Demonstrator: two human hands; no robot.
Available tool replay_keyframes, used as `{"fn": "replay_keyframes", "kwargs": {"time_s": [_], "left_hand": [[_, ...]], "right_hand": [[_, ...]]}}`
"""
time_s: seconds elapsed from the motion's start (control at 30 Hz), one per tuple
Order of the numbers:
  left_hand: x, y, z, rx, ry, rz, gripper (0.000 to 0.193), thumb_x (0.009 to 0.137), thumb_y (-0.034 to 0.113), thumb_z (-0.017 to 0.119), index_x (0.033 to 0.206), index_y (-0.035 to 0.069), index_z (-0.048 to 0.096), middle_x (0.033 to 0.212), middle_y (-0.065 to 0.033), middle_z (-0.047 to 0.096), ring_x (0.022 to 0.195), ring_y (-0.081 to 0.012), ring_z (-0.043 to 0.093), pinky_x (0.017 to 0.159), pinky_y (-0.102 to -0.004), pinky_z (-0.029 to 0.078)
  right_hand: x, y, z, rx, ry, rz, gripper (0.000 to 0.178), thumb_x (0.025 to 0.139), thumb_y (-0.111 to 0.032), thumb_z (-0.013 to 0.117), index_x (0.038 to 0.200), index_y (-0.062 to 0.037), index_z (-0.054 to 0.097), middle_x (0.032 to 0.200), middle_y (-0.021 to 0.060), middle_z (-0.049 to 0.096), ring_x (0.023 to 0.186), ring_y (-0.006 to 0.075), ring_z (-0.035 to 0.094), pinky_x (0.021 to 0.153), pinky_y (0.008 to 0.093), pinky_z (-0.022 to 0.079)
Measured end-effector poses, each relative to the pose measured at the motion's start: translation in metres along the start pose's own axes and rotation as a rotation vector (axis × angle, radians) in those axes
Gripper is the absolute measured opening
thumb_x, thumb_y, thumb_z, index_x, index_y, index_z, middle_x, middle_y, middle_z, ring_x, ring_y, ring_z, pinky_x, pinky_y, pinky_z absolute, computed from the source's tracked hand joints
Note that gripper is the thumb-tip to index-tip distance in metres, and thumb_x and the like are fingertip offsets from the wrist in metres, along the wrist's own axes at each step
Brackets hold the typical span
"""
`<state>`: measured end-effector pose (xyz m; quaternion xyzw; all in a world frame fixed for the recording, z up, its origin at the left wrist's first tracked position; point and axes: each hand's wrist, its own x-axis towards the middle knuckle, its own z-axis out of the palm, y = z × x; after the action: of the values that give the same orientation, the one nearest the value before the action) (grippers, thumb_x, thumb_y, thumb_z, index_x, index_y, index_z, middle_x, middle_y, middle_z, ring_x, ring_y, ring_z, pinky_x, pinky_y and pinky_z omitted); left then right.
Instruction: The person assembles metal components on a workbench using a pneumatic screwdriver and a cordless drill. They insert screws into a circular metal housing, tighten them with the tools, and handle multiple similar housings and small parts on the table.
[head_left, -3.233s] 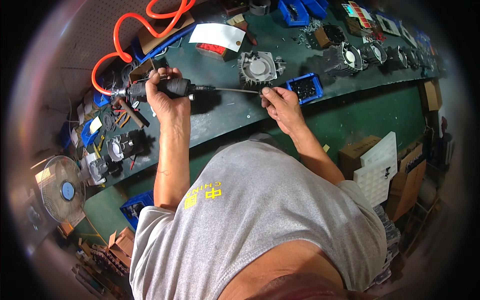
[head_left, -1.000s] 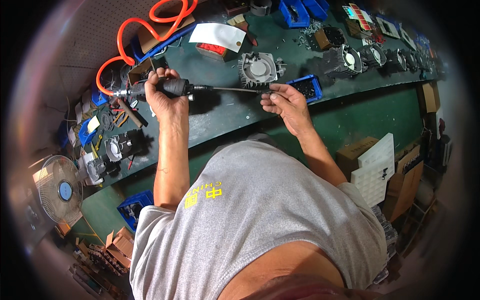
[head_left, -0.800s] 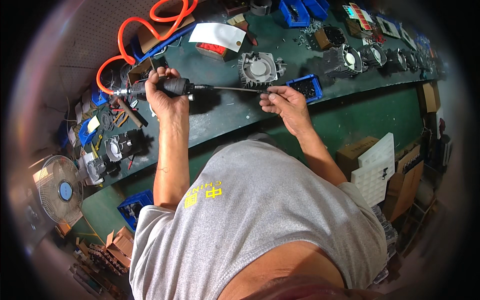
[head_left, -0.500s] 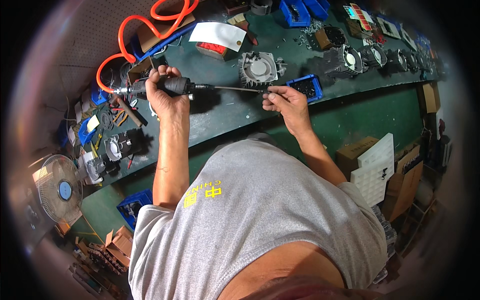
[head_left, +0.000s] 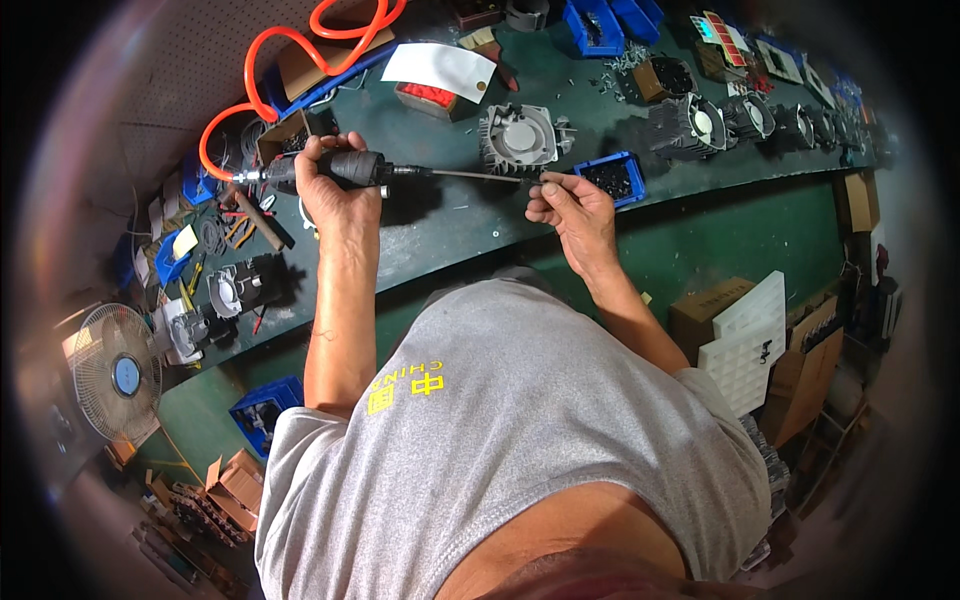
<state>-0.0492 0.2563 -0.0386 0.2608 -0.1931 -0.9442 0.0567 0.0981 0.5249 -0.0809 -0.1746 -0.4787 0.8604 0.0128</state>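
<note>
I'm gripping the air screwdriver point(head_left: 350, 168) in my clenched left hand point(head_left: 330, 190), its long bit lying sideways toward my right hand point(head_left: 572, 205), which is pinching the tip just beside the blue screw bin point(head_left: 612, 178).

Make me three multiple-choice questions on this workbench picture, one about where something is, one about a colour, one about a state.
1. Where is the blue bin of dark screws?
A. just beyond the right hand
B. on the floor by the fan
C. under the white paper

2. What colour is the coiled air hose?
A. green
B. orange
C. grey

3. How is the left hand?
A. flat on the bench
B. closed round the pneumatic screwdriver
C. out of view

Answers: 1 A, the bin sits by the fingertips. 2 B, the loops are bright orange. 3 B, the fingers wrap the tool's black body.
</note>
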Motion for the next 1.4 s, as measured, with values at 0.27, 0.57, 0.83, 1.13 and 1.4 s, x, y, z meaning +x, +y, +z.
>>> {"fn": "replay_keyframes", "kwargs": {"time_s": [0.27, 0.57, 0.83, 1.13, 1.4], "left_hand": [[-0.001, 0.002, 0.001, -0.005, -0.026, -0.006, 0.013, 0.088, 0.008, 0.067, 0.093, 0.000, 0.058, 0.089, -0.0092, 0.063, 0.085, -0.0252, 0.063, 0.084, -0.0389, 0.059], [0.002, 0.002, -0.008, -0.013, -0.026, 0.006, 0.014, 0.089, 0.009, 0.066, 0.094, 0.000, 0.058, 0.088, -0.0096, 0.063, 0.087, -0.0257, 0.064, 0.084, -0.0393, 0.060], [0.000, 0.000, -0.007, -0.017, -0.030, 0.004, 0.015, 0.089, 0.010, 0.067, 0.094, -0.001, 0.058, 0.087, -0.0088, 0.063, 0.086, -0.0251, 0.064, 0.083, -0.0394, 0.060], [0.004, -0.002, -0.012, -0.021, -0.006, -0.009, 0.016, 0.089, 0.011, 0.068, 0.098, 0.000, 0.060, 0.091, -0.0091, 0.067, 0.084, -0.0243, 0.064, 0.084, -0.0389, 0.059], [0.006, 0.000, -0.016, 0.002, 0.037, -0.014, 0.015, 0.087, 0.011, 0.068, 0.094, 0.001, 0.061, 0.087, -0.0071, 0.066, 0.083, -0.0230, 0.065, 0.083, -0.0378, 0.058]], "right_hand": [[-0.001, 0.000, -0.001, -0.002, -0.001, 0.007, 0.024, 0.097, -0.008, 0.070, 0.116, 0.0072, 0.066, 0.099, 0.0162, 0.073, 0.082, 0.0221, 0.074, 0.076, 0.0346, 0.065], [-0.001, 0.000, 0.000, 0.013, -0.002, 0.011, 0.024, 0.097, -0.007, 0.070, 0.117, 0.0074, 0.066, 0.099, 0.0163, 0.073, 0.082, 0.0220, 0.074, 0.076, 0.0342, 0.065], [0.000, 0.001, -0.003, 0.003, -0.002, 0.016, 0.024, 0.098, -0.007, 0.069, 0.117, 0.0074, 0.066, 0.099, 0.0161, 0.073, 0.082, 0.0217, 0.074, 0.076, 0.0341, 0.065], [0.001, 0.003, -0.004, 0.007, 0.006, 0.021, 0.025, 0.098, -0.007, 0.069, 0.118, 0.0080, 0.066, 0.099, 0.0163, 0.073, 0.082, 0.0222, 0.074, 0.076, 0.0343, 0.065], [0.001, 0.006, -0.002, 0.005, 0.030, 0.016, 0.023, 0.098, -0.007, 0.069, 0.116, 0.0073, 0.067, 0.098, 0.0162, 0.073, 0.081, 0.0222, 0.074, 0.076, 0.0348, 0.065]]}}
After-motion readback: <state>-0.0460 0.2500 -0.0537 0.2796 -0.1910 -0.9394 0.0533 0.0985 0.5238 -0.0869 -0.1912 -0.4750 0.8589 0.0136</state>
